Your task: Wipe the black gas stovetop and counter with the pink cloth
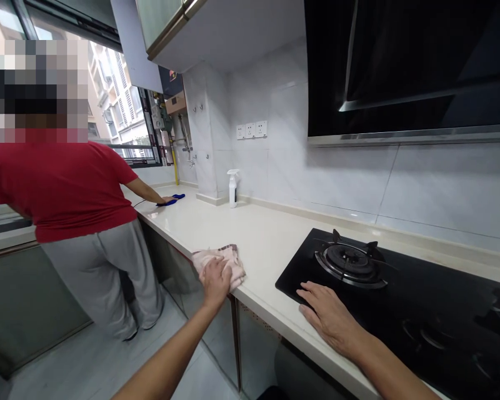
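Observation:
My left hand point(215, 279) presses flat on a pink cloth point(229, 256) at the front edge of the cream countertop point(258, 233), fingers spread over it. Fingers stretched out, my right hand point(327, 314) lies flat on the near left corner of the black gas hob point(420, 311) and holds nothing. A burner point(350, 260) with its pan support sits just beyond that hand.
Another person in a red shirt point(58, 189) stands to the left, one hand on a blue cloth point(173, 199) farther along the counter. A white spray bottle point(233, 189) stands by the wall. A black range hood point(408, 66) hangs over the hob.

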Tool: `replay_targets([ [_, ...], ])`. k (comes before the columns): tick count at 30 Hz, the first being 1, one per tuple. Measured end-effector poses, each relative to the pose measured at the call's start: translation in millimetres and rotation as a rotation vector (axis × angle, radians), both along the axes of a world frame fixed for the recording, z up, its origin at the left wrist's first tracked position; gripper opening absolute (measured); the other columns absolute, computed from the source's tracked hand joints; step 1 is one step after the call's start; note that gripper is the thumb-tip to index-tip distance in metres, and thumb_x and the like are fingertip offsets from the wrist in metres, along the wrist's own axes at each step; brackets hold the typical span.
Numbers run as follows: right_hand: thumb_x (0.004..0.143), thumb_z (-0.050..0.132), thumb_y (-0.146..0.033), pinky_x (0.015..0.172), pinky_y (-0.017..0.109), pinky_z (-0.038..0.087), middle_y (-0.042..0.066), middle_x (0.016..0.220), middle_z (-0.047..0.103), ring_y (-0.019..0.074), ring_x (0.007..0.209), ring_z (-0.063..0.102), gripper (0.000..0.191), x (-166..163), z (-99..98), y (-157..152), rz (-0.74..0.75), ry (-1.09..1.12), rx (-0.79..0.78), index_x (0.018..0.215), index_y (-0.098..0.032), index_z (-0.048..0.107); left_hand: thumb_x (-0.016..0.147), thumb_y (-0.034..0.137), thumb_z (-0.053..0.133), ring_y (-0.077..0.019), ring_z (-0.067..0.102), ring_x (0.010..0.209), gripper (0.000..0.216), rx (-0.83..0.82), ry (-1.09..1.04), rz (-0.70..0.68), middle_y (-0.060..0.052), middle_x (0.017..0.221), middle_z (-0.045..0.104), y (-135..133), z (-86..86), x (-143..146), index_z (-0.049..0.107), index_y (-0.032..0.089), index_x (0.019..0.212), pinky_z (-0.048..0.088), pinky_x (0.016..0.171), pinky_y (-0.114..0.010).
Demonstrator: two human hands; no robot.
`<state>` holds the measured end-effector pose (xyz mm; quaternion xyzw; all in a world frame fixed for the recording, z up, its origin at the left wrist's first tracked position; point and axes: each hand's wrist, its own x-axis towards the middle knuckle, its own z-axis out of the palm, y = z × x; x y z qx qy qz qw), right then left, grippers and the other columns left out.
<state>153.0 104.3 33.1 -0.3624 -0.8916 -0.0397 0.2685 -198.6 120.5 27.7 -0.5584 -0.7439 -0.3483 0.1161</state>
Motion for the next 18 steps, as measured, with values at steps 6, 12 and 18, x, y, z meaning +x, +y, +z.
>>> replay_targets([
  [6,0.107,0.041,-0.040,0.112,0.053,0.047,0.013,0.137,0.067,0.0278,0.133,0.059,0.041,-0.4,6.0,-1.4,-0.010,0.033,-0.033,0.130,-0.020,0.069,0.101,0.033,0.039,-0.0350,0.044,0.143,0.039,0.177,-0.018,-0.225,-0.008,0.141,0.064,-46.5,-43.5,93.3,0.071,0.031,0.122,0.027,0.118,-0.066],
  [12,0.107,0.037,-0.043,0.104,0.043,0.055,0.011,0.128,0.070,0.0221,0.118,0.067,0.042,10.1,15.9,4.8,-0.035,0.204,-0.063,0.122,-0.022,0.071,0.100,0.039,0.045,-0.0375,0.044,0.143,0.038,0.183,-0.067,-0.412,-0.009,0.144,0.060,-73.6,-68.3,161.1,0.067,0.038,0.132,0.023,0.121,-0.072],
  [18,0.108,0.033,-0.041,0.100,0.040,0.055,0.011,0.119,0.072,0.0219,0.112,0.068,0.044,-10.8,36.7,-8.6,-0.006,0.254,-0.025,0.112,-0.021,0.072,0.099,0.042,0.052,-0.0375,0.044,0.144,0.047,0.210,-0.092,-0.557,-0.007,0.150,0.057,-85.5,-72.3,174.5,0.055,0.042,0.146,0.024,0.121,-0.073],
])
